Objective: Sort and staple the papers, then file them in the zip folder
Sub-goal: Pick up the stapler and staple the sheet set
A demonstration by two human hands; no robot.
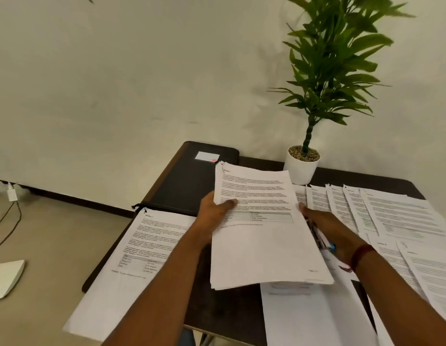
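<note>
A thick stack of printed papers [264,245] is held above the dark table [224,303]. My left hand [214,216] grips its left edge, thumb on top. My right hand [326,228] holds the right edge, with what looks like a blue and white stapler [324,240] partly hidden under the palm. The black zip folder [192,181] lies shut at the table's far left corner, a white label on its cover. A stapled set of pages [132,265] lies on the left, overhanging the table edge. Several more sets [381,216] are fanned out on the right.
A potted green plant [302,166] in a white pot stands at the back of the table against the wall. More sheets [312,318] lie under the held stack near me. On the floor at left are a cable [9,218] and a white object [4,278].
</note>
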